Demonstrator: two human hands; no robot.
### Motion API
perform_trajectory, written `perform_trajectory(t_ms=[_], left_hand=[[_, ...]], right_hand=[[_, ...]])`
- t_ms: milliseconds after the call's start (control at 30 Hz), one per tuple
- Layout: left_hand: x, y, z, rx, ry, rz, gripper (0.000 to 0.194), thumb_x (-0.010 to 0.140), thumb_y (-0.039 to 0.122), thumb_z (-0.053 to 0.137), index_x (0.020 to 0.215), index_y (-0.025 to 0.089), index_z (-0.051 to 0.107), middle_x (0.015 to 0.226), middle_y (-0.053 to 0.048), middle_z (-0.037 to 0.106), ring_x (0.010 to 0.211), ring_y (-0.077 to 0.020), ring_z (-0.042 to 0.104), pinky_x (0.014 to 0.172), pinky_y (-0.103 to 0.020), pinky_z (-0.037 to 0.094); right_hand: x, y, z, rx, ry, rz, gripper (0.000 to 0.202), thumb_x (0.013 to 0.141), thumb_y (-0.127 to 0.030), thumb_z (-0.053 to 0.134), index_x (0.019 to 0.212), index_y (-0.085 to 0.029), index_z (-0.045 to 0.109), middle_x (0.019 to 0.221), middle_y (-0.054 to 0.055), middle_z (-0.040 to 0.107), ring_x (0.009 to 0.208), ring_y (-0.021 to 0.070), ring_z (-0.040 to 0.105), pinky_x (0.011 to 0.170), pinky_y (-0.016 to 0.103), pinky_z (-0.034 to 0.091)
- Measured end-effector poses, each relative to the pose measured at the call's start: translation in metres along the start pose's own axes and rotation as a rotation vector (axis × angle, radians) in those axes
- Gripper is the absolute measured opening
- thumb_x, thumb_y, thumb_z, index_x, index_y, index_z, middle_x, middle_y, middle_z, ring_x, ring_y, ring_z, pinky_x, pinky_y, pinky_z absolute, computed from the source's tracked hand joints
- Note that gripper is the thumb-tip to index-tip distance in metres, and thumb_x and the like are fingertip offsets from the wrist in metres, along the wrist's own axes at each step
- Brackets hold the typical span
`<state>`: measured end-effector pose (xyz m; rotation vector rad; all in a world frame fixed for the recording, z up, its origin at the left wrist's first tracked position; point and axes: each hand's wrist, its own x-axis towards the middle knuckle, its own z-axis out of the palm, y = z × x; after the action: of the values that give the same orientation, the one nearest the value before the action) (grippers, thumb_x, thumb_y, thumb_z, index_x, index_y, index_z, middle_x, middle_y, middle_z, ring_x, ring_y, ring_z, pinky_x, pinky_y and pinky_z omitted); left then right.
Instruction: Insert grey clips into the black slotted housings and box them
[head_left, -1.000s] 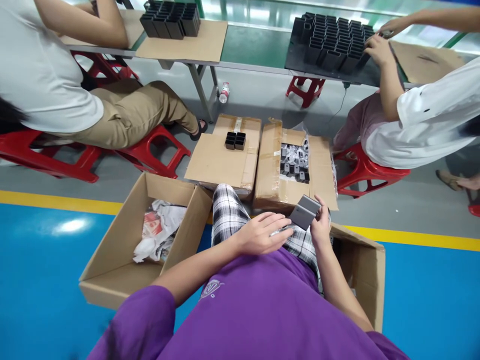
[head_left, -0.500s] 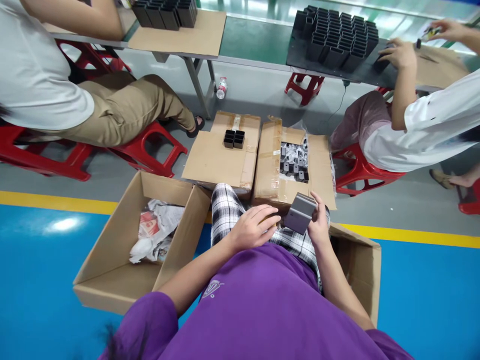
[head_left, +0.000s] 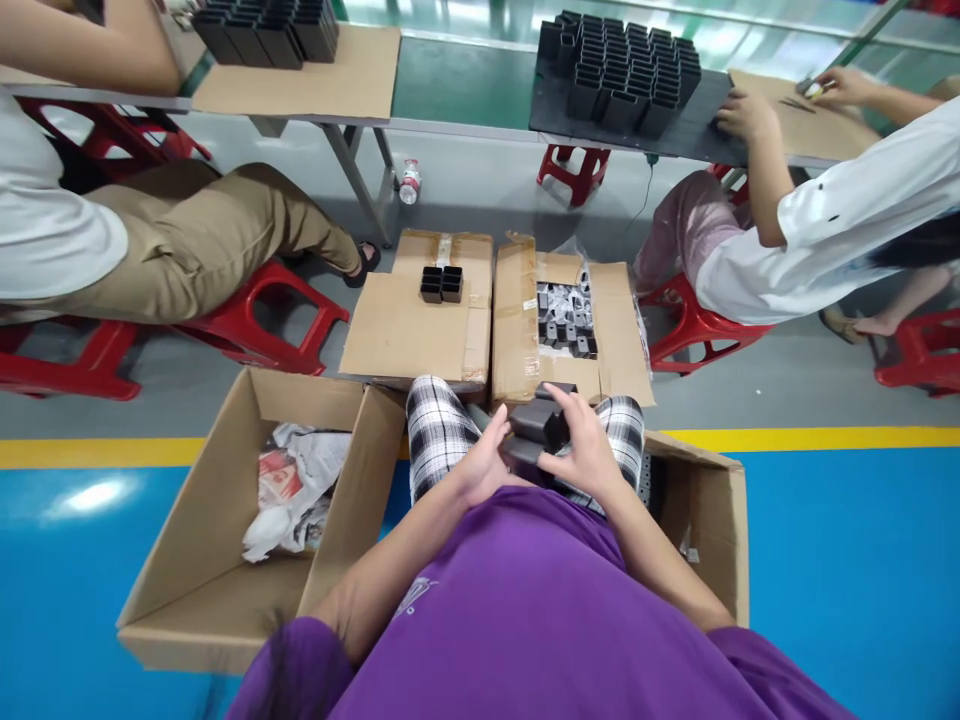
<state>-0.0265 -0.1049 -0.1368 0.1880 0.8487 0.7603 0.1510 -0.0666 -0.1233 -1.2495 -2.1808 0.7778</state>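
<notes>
Over my lap, both my hands are closed on black rectangular hollow parts (head_left: 534, 422), which look like more than one piece held close together. My left hand (head_left: 484, 462) grips the left end, its thumb up along the side. My right hand (head_left: 589, 445) has its fingers around the right end, with the forefinger reaching over the top. The fingers hide some of the edges. Beyond my knees, several small black square tubes (head_left: 441, 285) stand on a closed carton (head_left: 405, 335). Beside it, an opened carton (head_left: 514, 345) shows more black parts (head_left: 566, 335) among clear plastic.
An open cardboard box (head_left: 217, 590) with crumpled paper (head_left: 300, 490) stands at my left, another open box (head_left: 724, 530) at my right. Two co-workers sit on red stools (head_left: 262, 320) at a long bench (head_left: 465, 85) bearing rows of black tubes (head_left: 622, 75).
The grey-black block that my right hand held up has been lowered and turned. My left hand, earlier apart from it, is now on the black parts. The view has shifted slightly.
</notes>
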Motion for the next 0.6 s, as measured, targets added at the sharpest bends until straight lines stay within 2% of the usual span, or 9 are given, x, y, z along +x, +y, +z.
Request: perform_trajectory(t_ms=[100, 167, 300, 367, 500, 600], left_hand=[[0.001, 0.001, -0.001, -0.118, -0.009, -0.106, 0.069, 0.090, 0.072, 0.044, 0.123, 0.015, 0.063, 0.113, -0.016, 0.073, 0.100, -0.0285, 0.071, 0.084, -0.040, 0.057], [0.001, -0.004, -0.004, -0.145, -0.007, -0.125, 0.065, 0.091, 0.067, 0.047, 0.121, 0.013, 0.066, 0.112, -0.016, 0.074, 0.099, -0.0284, 0.072, 0.084, -0.037, 0.057], [0.001, -0.022, -0.011, -0.169, 0.084, -0.075, 0.054, 0.094, 0.056, 0.051, 0.122, 0.012, 0.066, 0.108, -0.014, 0.076, 0.094, -0.0270, 0.073, 0.083, -0.037, 0.058], [0.001, -0.027, -0.012, -0.176, 0.125, -0.092, 0.052, 0.096, 0.054, 0.049, 0.121, 0.012, 0.067, 0.103, -0.013, 0.077, 0.091, -0.0259, 0.074, 0.082, -0.036, 0.058], [0.005, -0.026, -0.016, -0.192, 0.044, -0.157, 0.064, 0.092, 0.067, 0.045, 0.115, 0.012, 0.069, 0.099, -0.013, 0.077, 0.091, -0.0278, 0.074, 0.080, -0.038, 0.059], [0.010, -0.026, -0.021, -0.168, -0.006, -0.144, 0.062, 0.089, 0.066, 0.052, 0.117, 0.013, 0.068, 0.101, -0.013, 0.077, 0.094, -0.0287, 0.073, 0.084, -0.040, 0.058]], right_hand=[[-0.001, -0.016, 0.005, -0.174, -0.109, -0.065, 0.077, 0.072, -0.031, 0.069, 0.144, -0.020, 0.046, 0.119, 0.015, 0.056, 0.104, 0.0329, 0.059, 0.091, 0.049, 0.052], [-0.004, -0.022, 0.008, -0.222, -0.163, -0.096, 0.077, 0.076, -0.033, 0.069, 0.147, -0.019, 0.042, 0.118, 0.016, 0.057, 0.103, 0.0326, 0.059, 0.089, 0.049, 0.053], [-0.011, -0.025, 0.007, -0.245, -0.250, -0.110, 0.090, 0.083, -0.034, 0.067, 0.158, -0.022, 0.018, 0.120, 0.015, 0.057, 0.099, 0.0314, 0.060, 0.087, 0.048, 0.052], [-0.013, -0.025, 0.005, -0.263, -0.284, -0.125, 0.099, 0.084, -0.036, 0.067, 0.160, -0.021, 0.006, 0.119, 0.014, 0.059, 0.100, 0.0318, 0.061, 0.086, 0.048, 0.052], [-0.012, -0.027, 0.007, -0.350, -0.320, -0.162, 0.103, 0.086, -0.040, 0.066, 0.160, -0.015, -0.001, 0.110, 0.015, 0.062, 0.096, 0.0328, 0.062, 0.084, 0.047, 0.051], [-0.010, -0.029, 0.009, -0.377, -0.318, -0.182, 0.105, 0.086, -0.044, 0.067, 0.160, -0.015, -0.001, 0.114, 0.017, 0.062, 0.099, 0.0340, 0.063, 0.087, 0.048, 0.049]])
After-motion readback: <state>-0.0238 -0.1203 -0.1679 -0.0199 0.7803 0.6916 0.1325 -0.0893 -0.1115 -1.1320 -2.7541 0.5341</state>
